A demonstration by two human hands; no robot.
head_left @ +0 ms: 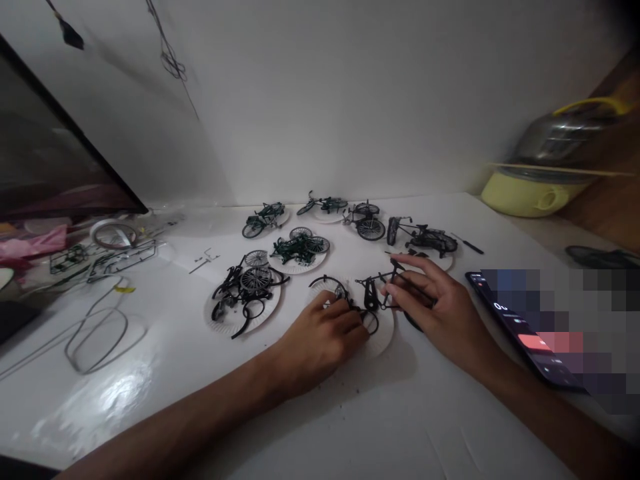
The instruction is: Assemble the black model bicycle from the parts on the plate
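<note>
Right hand (440,303) pinches a black miniature bicycle frame (371,295) at the near paper plate (386,335), which seemingly corrals loose parts (326,277), while the left hand (330,337) curls over them, its grip hidden.

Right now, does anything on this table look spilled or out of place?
Some small thin pieces lie loose on the tabletop, odd because model-bicycle parts sit on paper plates. Dark specks also lie scattered near the left hand, perhaps debris.
</note>
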